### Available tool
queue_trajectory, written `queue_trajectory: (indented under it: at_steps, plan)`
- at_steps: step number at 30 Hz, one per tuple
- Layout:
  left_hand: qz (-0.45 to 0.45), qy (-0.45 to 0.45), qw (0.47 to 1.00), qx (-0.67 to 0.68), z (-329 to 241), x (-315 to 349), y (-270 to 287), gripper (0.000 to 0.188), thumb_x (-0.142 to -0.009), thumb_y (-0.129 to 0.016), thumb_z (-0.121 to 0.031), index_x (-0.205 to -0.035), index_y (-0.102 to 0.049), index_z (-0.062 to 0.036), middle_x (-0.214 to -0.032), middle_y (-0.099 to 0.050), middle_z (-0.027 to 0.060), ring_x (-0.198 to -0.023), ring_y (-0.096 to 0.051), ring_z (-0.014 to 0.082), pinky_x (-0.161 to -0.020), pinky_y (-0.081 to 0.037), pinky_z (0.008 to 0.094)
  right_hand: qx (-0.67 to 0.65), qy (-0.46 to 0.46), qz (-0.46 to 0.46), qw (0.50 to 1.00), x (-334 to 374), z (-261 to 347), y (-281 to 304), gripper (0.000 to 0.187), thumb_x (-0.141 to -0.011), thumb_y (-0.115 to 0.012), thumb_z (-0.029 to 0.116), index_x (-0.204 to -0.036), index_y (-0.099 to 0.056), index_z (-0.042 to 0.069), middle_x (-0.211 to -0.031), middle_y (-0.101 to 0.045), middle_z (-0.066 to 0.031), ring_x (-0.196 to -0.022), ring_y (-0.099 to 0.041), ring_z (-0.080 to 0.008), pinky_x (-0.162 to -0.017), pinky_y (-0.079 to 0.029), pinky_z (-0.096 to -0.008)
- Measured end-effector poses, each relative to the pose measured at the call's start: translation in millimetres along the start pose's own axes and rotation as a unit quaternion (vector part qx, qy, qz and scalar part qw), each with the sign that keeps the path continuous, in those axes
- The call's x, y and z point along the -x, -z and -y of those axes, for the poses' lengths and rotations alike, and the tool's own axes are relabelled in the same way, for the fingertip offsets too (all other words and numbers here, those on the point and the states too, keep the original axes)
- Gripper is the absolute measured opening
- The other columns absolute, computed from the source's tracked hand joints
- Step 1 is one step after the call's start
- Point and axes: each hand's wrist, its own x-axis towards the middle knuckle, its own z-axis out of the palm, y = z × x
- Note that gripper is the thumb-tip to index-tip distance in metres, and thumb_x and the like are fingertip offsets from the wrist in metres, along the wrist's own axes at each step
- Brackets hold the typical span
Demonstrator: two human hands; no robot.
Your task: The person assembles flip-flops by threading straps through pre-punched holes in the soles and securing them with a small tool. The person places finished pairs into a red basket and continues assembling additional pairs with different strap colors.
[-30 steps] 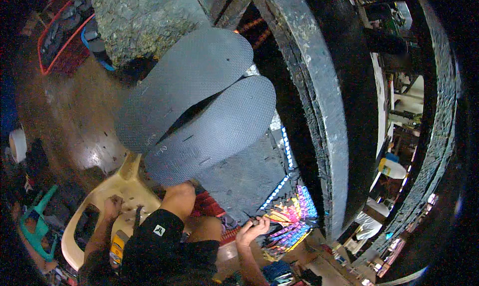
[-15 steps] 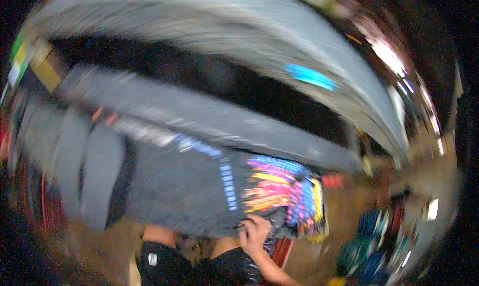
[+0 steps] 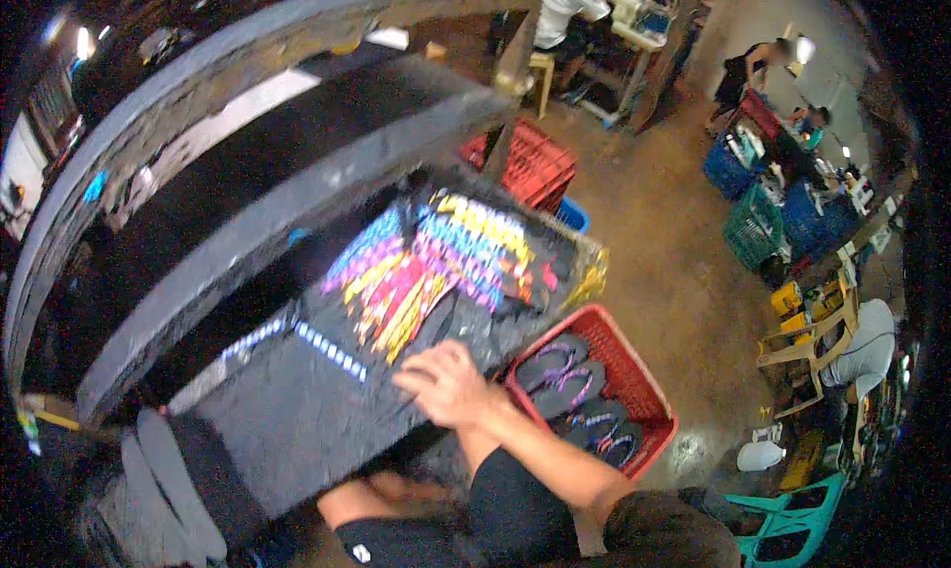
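My right hand [image 3: 443, 382] rests at the near edge of a dark worktop [image 3: 297, 419], its fingers curled; anything under them is hidden. Just beyond it lies a fanned pile of colourful patterned sandal straps [image 3: 406, 291] in pink, yellow, blue and purple. To the hand's left, a line of small blue-and-white pieces [image 3: 332, 353] runs across the dark surface. Grey sole-shaped pieces [image 3: 168, 474] stand together at the left end. Beside my forearm is a red crate [image 3: 654, 410] holding several flip-flops [image 3: 565, 390] with patterned straps. My left hand is out of view.
Curved grey rails [image 3: 267, 202] rise behind the worktop. Past its far end stand a red crate [image 3: 540, 162] and a wooden post [image 3: 520, 58]. A green plastic chair [image 3: 797, 518] is at lower right. People, baskets [image 3: 755, 226] and a beige chair [image 3: 817, 345] are farther right.
My view has swung to the right, bringing the red crate of flip-flops and the workshop floor into sight. My right hand stays by the worktop's near edge, close to the straps.
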Motion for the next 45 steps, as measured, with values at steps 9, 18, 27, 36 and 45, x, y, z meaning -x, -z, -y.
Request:
queue_trajectory:
  at_steps: [9, 18, 27, 36, 45]
  plan:
    - [-0.021, 0.115, 0.991, 0.066, 45, 100, 82, 0.036, -0.1, -0.072, -0.03, -0.123, -0.063, -0.0044, -0.094, -0.067, 0.0065, -0.085, -0.064, 0.0154, -0.079, -0.053, 0.0283, -0.061, -0.254, -0.049, 0.964, -62, -30, 81, 0.015, -0.095, -0.07, 0.01, -0.107, -0.07, 0.002, -0.09, -0.073, -0.0144, -0.078, -0.073, -0.0221, -0.074, -0.057, -0.0349]
    - [0.009, 0.271, 0.95, 0.152, 108, 226, 135, 0.033, -0.102, -0.071, -0.027, -0.125, -0.061, -0.0048, -0.091, -0.065, 0.003, -0.082, -0.063, 0.0125, -0.078, -0.053, 0.0259, 0.247, -0.094, 0.136, 0.955, -166, -90, 39, 0.032, -0.098, -0.067, 0.032, -0.107, -0.063, 0.001, -0.105, -0.069, -0.0213, -0.084, -0.074, -0.0387, -0.073, -0.06, -0.0501]
    - [0.168, 0.073, 0.979, -0.092, 59, 209, 128, 0.025, -0.095, -0.075, -0.006, -0.117, -0.066, 0.0002, -0.094, -0.073, 0.0093, -0.084, -0.071, 0.0207, -0.076, -0.057, 0.0346, 0.251, -0.05, 0.075, 0.964, -183, -73, 78, 0.03, -0.086, -0.076, 0.028, -0.103, -0.065, 0.005, -0.102, -0.071, -0.0156, -0.098, -0.072, -0.0344, -0.082, -0.059, -0.0487]
    - [-0.242, -0.329, 0.874, -0.263, -138, 43, 194, 0.02, -0.1, -0.066, -0.013, -0.11, -0.063, 0.0045, -0.089, -0.063, 0.0135, -0.078, -0.06, 0.0255, -0.076, -0.049, 0.0365, -0.296, -0.256, -0.132, 0.911, -169, -79, 162, 0.016, -0.101, -0.057, 0.013, -0.109, -0.064, 0.0, -0.082, -0.071, -0.0058, -0.059, -0.059, -0.0093, -0.056, -0.05, -0.0238]
    - [-0.249, -0.072, 0.878, -0.402, -138, -68, 204, 0.087, -0.076, -0.09, -0.042, -0.142, -0.055, 0.0024, -0.145, -0.051, 0.0309, -0.132, -0.053, 0.048, -0.111, -0.045, 0.0516, -0.365, -0.289, -0.001, 0.885, -147, -14, 224, 0.026, -0.097, -0.074, 0.017, -0.115, -0.07, -0.002, -0.099, -0.074, -0.0058, -0.089, -0.068, -0.0118, -0.083, -0.055, -0.0291]
